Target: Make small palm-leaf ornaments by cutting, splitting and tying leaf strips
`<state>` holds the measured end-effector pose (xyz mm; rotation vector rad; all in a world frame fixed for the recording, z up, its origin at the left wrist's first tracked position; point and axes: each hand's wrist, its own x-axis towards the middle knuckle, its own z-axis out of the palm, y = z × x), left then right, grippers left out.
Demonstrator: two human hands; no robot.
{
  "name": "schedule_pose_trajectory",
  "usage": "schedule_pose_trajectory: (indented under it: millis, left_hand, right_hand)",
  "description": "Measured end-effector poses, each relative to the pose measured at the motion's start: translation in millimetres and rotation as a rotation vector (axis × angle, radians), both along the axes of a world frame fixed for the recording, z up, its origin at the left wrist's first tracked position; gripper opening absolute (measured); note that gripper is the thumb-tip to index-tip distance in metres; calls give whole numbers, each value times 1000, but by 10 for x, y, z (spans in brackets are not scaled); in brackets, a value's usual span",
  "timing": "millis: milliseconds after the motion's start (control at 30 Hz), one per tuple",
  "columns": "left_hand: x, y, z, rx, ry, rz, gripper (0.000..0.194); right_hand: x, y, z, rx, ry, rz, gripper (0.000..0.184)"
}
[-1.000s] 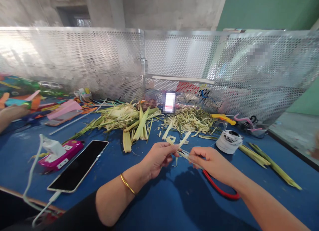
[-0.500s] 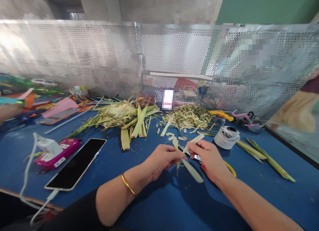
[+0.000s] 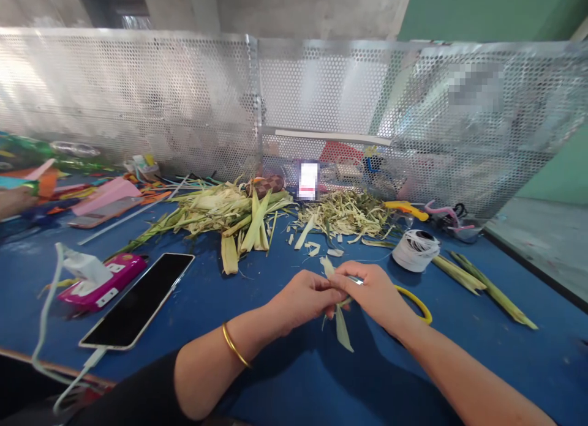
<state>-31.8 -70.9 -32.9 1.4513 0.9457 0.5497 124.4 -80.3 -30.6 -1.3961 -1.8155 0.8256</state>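
Observation:
My left hand (image 3: pixel 305 296) and my right hand (image 3: pixel 374 293) meet above the blue table (image 3: pixel 285 377), both pinched on a pale green palm leaf strip (image 3: pixel 340 331). One end of the strip pokes up behind my fingers, the other hangs down toward the table. Under my right hand lie scissors with a yellow handle loop (image 3: pixel 416 300); a bit of metal blade shows between my fingers. A gold bangle (image 3: pixel 233 346) circles my left wrist.
A pile of palm leaves (image 3: pixel 225 215) and a heap of leaf trimmings (image 3: pixel 346 216) lie ahead. A white thread spool (image 3: pixel 414 250) and long leaves (image 3: pixel 487 285) are at right. A phone (image 3: pixel 138 300) and pink power bank (image 3: pixel 103 279) lie left. A perforated metal screen (image 3: pixel 257 108) walls the back.
My hands have come together and dropped lower. The leaf strip, held out between them before, now hangs bent below my fingers. The scissors' visible handle has changed from red to yellow.

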Motion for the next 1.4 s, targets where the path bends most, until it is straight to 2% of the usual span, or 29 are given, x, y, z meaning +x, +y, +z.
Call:
schedule_pose_trajectory:
  millis: [67,100,200,333,433,500,633,733,800,833,933,967,1000,1067,1133,1233,1400]
  left_hand:
    - [4,-10,14,-5,23,-9,27]
    - [4,-15,24,-8,28,-10,25]
    - [8,-37,49,-21,48,-14,20]
    - [21,-67,47,-23,55,-38,18]
    - [19,-63,33,-47,-2,-43,18]
    - [7,-43,33,-93,-83,1,23]
    - [-26,9,44,-218,-222,123,42]
    - [-28,24,24,-263,-255,120,38]
    - [-17,24,-4,-276,-273,110,32]
    - [-12,24,-18,-283,-284,122,31]
    - [-6,36,-39,-322,-339,228,31]
    - [-9,45,-40,-337,-365,262,32]
    - [-13,56,-37,-351,-394,289,32]
    - [-23,78,-31,-363,-448,324,31]
    - [-30,94,-28,-361,-476,312,29]
    - [-30,95,-35,-351,-508,267,30]
    - [-21,63,-28,-339,-534,313,25]
  right_hand:
    - [-48,-19,-7,-139,175,-32,25]
    - [-63,-25,-12,-148,233,-57,25]
    - [-83,-38,-29,-18,257,-142,26]
    - [-98,-34,-53,129,145,-181,24]
    - [-58,-4,-37,169,32,-110,23]
    - [20,20,8,161,-36,-26,25]
    - [233,53,148,2,-111,203,27]
    - [333,77,186,12,-198,201,24]
    - [343,88,161,129,-271,142,25]
    - [331,87,142,245,-311,86,24]
    - [249,37,97,728,-481,-86,17]
    - [210,6,90,856,-545,-67,19]
    - [168,-28,84,932,-607,15,22]
    - [83,-92,66,959,-729,268,27]
    - [14,-128,30,964,-879,363,28]
    - [-33,-131,-37,1004,-964,350,28]
    - [-16,-130,-66,1075,-834,329,31]
